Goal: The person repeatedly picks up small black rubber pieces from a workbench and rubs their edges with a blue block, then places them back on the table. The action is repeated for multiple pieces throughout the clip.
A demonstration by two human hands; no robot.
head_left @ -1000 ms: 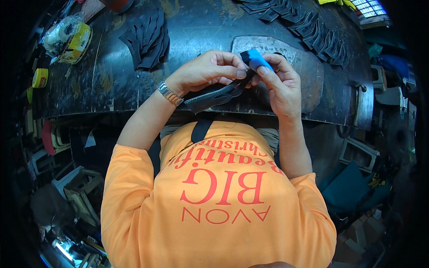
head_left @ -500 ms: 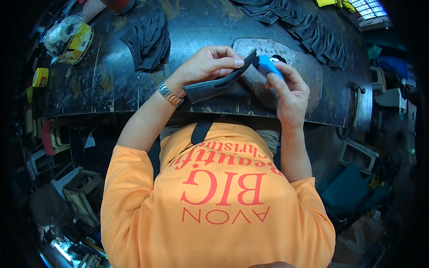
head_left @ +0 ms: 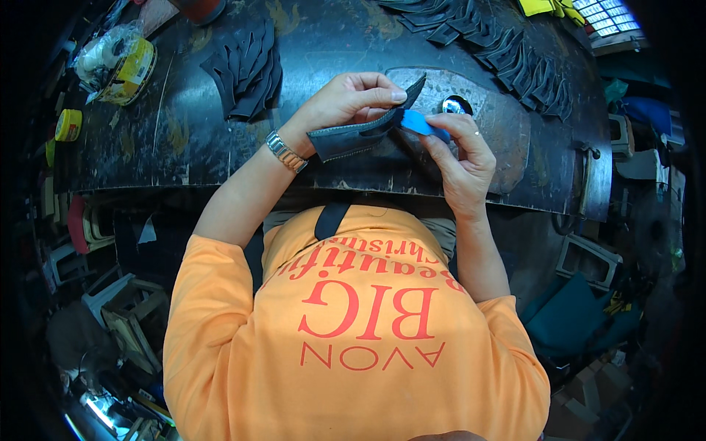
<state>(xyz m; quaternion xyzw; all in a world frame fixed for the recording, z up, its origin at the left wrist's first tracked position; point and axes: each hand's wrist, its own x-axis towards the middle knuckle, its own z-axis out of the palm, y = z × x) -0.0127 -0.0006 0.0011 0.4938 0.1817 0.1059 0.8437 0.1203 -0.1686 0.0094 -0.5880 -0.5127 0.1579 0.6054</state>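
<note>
My left hand (head_left: 353, 103) pinches a strip of black leather (head_left: 346, 142) with light stitching along its edge. The strip is held above the table, bent upward at its far right end. Between the thumb and fingers of my right hand (head_left: 466, 154) is a small blue tool (head_left: 417, 122) with a dark tip; its exact kind does not show. That tip is against or very close to the leather edge, just right of my left fingers. Behind my right hand, a shiny round metal container (head_left: 457, 105) rests on a worn grey slab (head_left: 507, 140).
Cut black pieces lie in a pile (head_left: 246, 73) at the far left and in a long overlapping row (head_left: 507, 62) at the far right. A yellow tub (head_left: 132, 73) with clear plastic and a small yellow tin (head_left: 68, 125) stand on the left of the dark table (head_left: 176, 158).
My right hand has moved left and slightly down, and the blue tool has turned flatter towards the leather strip. My left hand keeps its pinch, with only a slight shift.
</note>
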